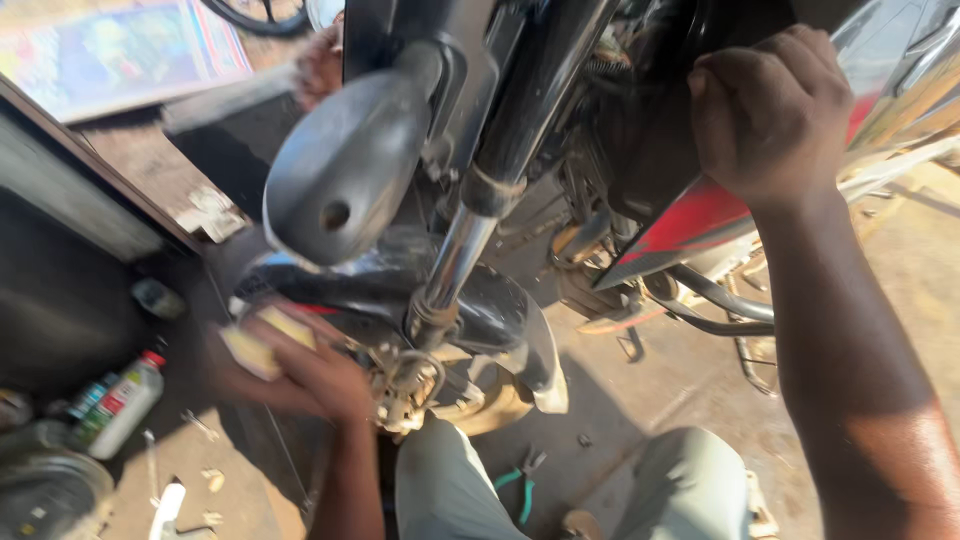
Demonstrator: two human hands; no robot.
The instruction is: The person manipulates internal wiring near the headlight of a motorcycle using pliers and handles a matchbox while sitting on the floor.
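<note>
I look down on the front of a motorcycle. My left hand (300, 372) holds a pale yellow sponge-like pad (262, 340) against the left side of the front wheel hub (410, 385), just under the black front mudguard (500, 310). My right hand (770, 105) is closed on the edge of the red and black body panel (690, 215) at the upper right. The chrome fork tube (455, 255) runs down between my hands. A grey turn-signal housing (345, 165) sticks out toward me, blurred.
A small white bottle with a red cap (120, 405) lies on the ground at left, beside a round metal lid (45, 490). Green-handled pliers (520, 485) lie between my knees. Another person's hand (320, 65) shows at the top behind the bike.
</note>
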